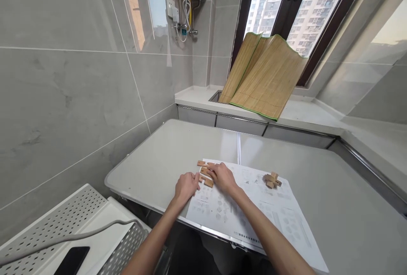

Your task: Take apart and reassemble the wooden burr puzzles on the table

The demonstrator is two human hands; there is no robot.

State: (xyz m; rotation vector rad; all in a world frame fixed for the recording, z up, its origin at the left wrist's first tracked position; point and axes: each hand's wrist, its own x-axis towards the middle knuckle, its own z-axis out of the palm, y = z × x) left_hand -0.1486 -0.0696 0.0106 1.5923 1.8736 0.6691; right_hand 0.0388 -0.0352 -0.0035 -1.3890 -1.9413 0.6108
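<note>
Several notched wooden puzzle pieces lie in a stack of rows at the left part of a printed paper sheet (248, 198). My left hand (187, 187) is curled, its fingertips at the left end of the nearest wooden puzzle piece (208, 182). From the other side my right hand (224, 177) reaches over, its bent fingers on the middle wooden puzzle piece (205, 172). The far wooden puzzle piece (201, 163) is partly covered by the right fingers. Farther right on the sheet sits an interlocked wooden puzzle cluster (272, 179).
A light folding table (152, 160) with a centre seam carries the sheet. Behind it, a bamboo mat (263, 76) leans on a white counter (193, 95) by the window. At lower left, a black phone (72, 261) and a grey cable (79, 236) rest on a white perforated surface.
</note>
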